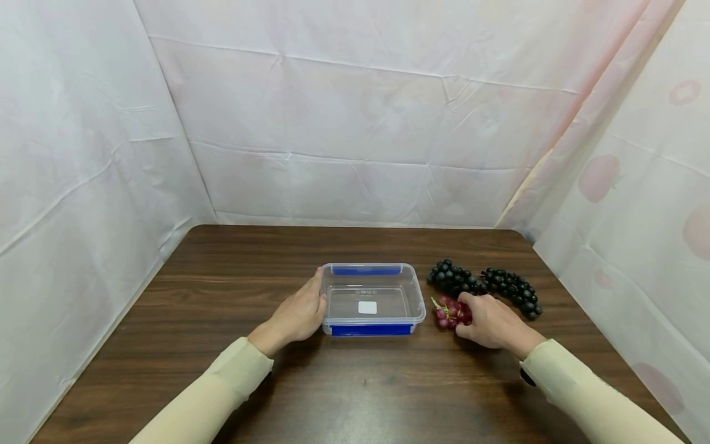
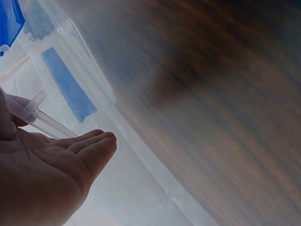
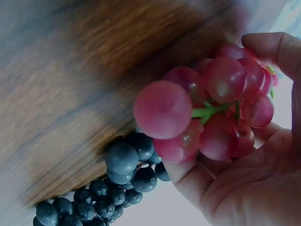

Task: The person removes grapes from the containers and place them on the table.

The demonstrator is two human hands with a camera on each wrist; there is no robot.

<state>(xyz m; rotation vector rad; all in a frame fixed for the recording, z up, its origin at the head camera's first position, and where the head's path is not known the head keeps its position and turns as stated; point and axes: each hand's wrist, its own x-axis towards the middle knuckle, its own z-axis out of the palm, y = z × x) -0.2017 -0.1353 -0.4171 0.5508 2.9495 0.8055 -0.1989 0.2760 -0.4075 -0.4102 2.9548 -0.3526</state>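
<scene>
My left hand (image 1: 298, 310) holds the left side of a clear plastic food container (image 1: 370, 320) with blue strips along its front and back. In the left wrist view, the fingers (image 2: 96, 146) extend beside the container's wall, with the thumb across its edge. Whether a lid covers the container I cannot tell. To its right, my right hand (image 1: 489, 320) grips a small bunch of red grapes (image 1: 450, 312). The right wrist view has these red grapes (image 3: 218, 103) between thumb and fingers, a green stem among them.
Two bunches of dark grapes lie just behind the right hand: one nearer the container (image 1: 450, 277), the other farther right (image 1: 513, 288). The brown wooden table (image 1: 355, 382) is bordered by white cloth (image 1: 355, 123) at the back and sides.
</scene>
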